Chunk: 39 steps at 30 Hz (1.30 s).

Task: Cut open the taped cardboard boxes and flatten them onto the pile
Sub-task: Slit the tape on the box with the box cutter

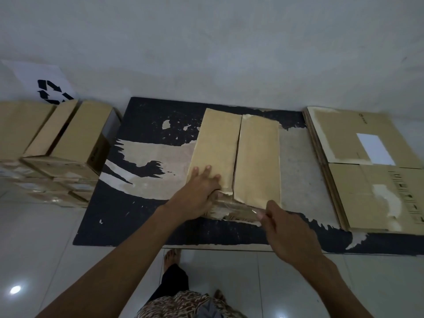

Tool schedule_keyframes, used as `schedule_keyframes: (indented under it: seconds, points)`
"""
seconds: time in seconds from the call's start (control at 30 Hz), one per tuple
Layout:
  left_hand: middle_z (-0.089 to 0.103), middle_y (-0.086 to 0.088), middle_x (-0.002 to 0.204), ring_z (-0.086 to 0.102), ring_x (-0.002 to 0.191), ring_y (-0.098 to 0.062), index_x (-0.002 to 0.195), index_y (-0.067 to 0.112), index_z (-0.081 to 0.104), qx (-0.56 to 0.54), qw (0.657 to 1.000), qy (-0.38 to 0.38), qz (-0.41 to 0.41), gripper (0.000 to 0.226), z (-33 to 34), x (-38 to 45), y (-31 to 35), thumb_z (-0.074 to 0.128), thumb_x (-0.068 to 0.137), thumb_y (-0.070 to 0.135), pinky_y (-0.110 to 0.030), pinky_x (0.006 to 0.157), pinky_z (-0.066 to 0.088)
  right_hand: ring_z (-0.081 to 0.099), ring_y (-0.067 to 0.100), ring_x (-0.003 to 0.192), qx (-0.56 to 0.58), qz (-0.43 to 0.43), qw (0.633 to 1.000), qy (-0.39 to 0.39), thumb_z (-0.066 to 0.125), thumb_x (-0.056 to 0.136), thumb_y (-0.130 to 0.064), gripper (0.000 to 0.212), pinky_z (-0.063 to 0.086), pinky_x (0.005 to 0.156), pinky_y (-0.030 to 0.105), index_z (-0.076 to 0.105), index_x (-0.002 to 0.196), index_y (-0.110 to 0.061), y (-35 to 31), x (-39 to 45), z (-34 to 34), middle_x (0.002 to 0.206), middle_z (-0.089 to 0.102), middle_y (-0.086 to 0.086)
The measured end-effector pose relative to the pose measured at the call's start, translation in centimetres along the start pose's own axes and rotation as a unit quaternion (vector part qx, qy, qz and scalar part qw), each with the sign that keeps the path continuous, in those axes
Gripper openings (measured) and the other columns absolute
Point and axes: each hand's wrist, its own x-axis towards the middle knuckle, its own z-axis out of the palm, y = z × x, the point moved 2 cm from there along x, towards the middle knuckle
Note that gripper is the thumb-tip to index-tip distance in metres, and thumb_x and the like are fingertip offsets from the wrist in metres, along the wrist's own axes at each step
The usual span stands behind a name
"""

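The cardboard box [236, 157] lies on the black mat [142, 125], between the stacked boxes [68, 143] and the flat pile [367, 171]. The left hand [202, 191] presses its top with straight fingers, while the right hand [282, 226] pinches a clear tape strip [243, 208] at its near end.

My one camera sits on my head, looking forward and steeply down past my own arms to the floor [46, 237]. It is wide-angle, so the wall [206, 42] fills the top of the view and edges bow outward. The black mat [142, 216] lies close below at centre, my foot [171, 258] at the bottom. Stacked boxes [68, 143] reach the left edge, the flattened pile [367, 180] the right
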Motion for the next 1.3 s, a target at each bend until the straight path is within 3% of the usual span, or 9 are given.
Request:
schedule_keyframes:
  seconds: [0.07, 0.17, 0.33, 0.5, 0.63, 0.87, 1.1, 1.2, 1.3]
  points:
    - [0.040, -0.012, 0.155, 0.010, 0.152, -0.032, 0.127, 0.005, 0.061, 0.005, 1.000, 0.020, 0.021, 0.030, 0.4, -0.2, -0.2, 0.047, 0.104, 0.018, -0.051, 0.124, -0.002, 0.052, 0.009, 0.056, 0.165, 0.027, 0.985, -0.042, 0.039, 0.099, -0.051, 0.030, 0.047, 0.056, 0.027, 0.048, 0.090, -0.024, 1.0, 0.2, -0.7, 0.069, 0.058, -0.003]
    - [0.045, -0.014, 0.151, 0.018, 0.150, -0.036, 0.129, 0.006, 0.059, 0.032, 0.997, 0.044, 0.056, 0.032, 1.0, -0.6, -0.7, 0.045, 0.104, 0.020, -0.059, 0.122, 0.007, 0.038, 0.012, 0.054, 0.436, 0.104, 0.881, -0.151, 0.056, 0.089, -0.051, 0.042, 0.031, 0.048, 0.025, 0.056, 0.099, -0.010, 2.6, -0.3, -1.8, 0.070, 0.049, 0.008]
    - [0.054, -0.017, 0.143, 0.033, 0.143, -0.043, 0.122, 0.005, 0.063, 0.067, 0.995, 0.047, 0.065, 0.047, 1.4, -0.8, -0.5, 0.032, 0.096, 0.029, -0.061, 0.116, 0.012, 0.043, 0.019, 0.059, 0.501, 0.065, 0.807, -0.307, 0.069, 0.088, -0.017, 0.028, 0.039, 0.055, 0.029, 0.055, 0.105, 0.001, 7.1, -1.3, -2.4, 0.070, 0.049, 0.007]
    - [0.054, -0.013, 0.143, 0.033, 0.144, -0.039, 0.120, 0.011, 0.061, 0.084, 0.991, 0.075, 0.078, 0.037, 2.3, -0.8, -1.1, 0.037, 0.098, 0.026, -0.061, 0.117, 0.015, 0.057, 0.024, 0.069, 0.666, 0.192, 0.710, -0.124, 0.058, 0.096, -0.023, 0.032, 0.051, 0.061, 0.034, 0.064, 0.114, 0.003, 11.1, 1.2, 0.7, 0.087, 0.061, 0.015]
    - [0.055, -0.016, 0.141, 0.036, 0.141, -0.040, 0.118, 0.007, 0.064, 0.085, 0.987, 0.103, 0.090, 0.039, 2.4, -0.9, -0.7, 0.035, 0.098, 0.025, -0.063, 0.114, 0.018, 0.059, 0.027, 0.064, 0.565, 0.327, 0.756, 0.044, 0.064, 0.095, -0.019, 0.025, 0.056, 0.063, 0.040, 0.067, 0.109, 0.002, 13.0, 6.0, 5.0, 0.089, 0.065, 0.022]
    - [0.048, -0.012, 0.149, 0.027, 0.147, -0.030, 0.127, 0.006, 0.061, 0.067, 0.987, 0.119, 0.088, 0.051, 3.3, -0.9, -1.2, 0.025, 0.106, 0.035, -0.045, 0.123, 0.006, 0.057, 0.017, 0.053, 0.259, 0.341, 0.899, 0.087, 0.071, 0.088, -0.030, 0.032, 0.039, 0.047, 0.022, 0.066, 0.070, -0.005, 12.5, 10.3, 7.3, 0.061, 0.061, 0.006]
    - [0.049, -0.003, 0.148, 0.038, 0.143, -0.016, 0.140, 0.018, 0.051, -0.150, 0.959, 0.238, 0.042, 0.039, 1.8, -1.5, 0.8, 0.036, 0.107, 0.034, -0.038, 0.121, 0.025, 0.058, 0.024, 0.068, 0.224, 0.310, 0.919, 0.096, 0.067, 0.091, -0.023, 0.018, 0.054, 0.070, 0.038, 0.067, 0.086, -0.006, 11.8, 11.3, 6.0, 0.074, 0.062, 0.008]
    - [0.065, -0.008, 0.122, 0.061, 0.109, -0.007, 0.132, 0.011, 0.057, -0.216, 0.909, 0.355, -0.029, 0.035, 0.7, -2.2, 2.3, 0.042, 0.102, 0.023, -0.018, 0.091, 0.052, 0.065, 0.033, 0.090, 0.233, 0.278, 0.924, 0.123, 0.066, 0.092, -0.021, 0.024, 0.052, 0.080, 0.038, 0.069, 0.106, -0.001, 11.4, 11.6, 5.0, 0.103, 0.069, 0.019]
    - [0.057, 0.010, 0.081, 0.055, 0.069, 0.006, 0.109, 0.017, 0.056, -0.232, 0.819, 0.498, -0.166, 0.024, -0.3, -3.1, 3.4, 0.034, 0.106, 0.027, -0.009, 0.056, 0.040, 0.065, 0.025, 0.096, 0.297, 0.242, 0.902, 0.199, 0.063, 0.094, -0.024, 0.027, 0.049, 0.081, 0.027, 0.069, 0.114, -0.006, 9.6, 12.1, 2.8, 0.112, 0.071, 0.013]
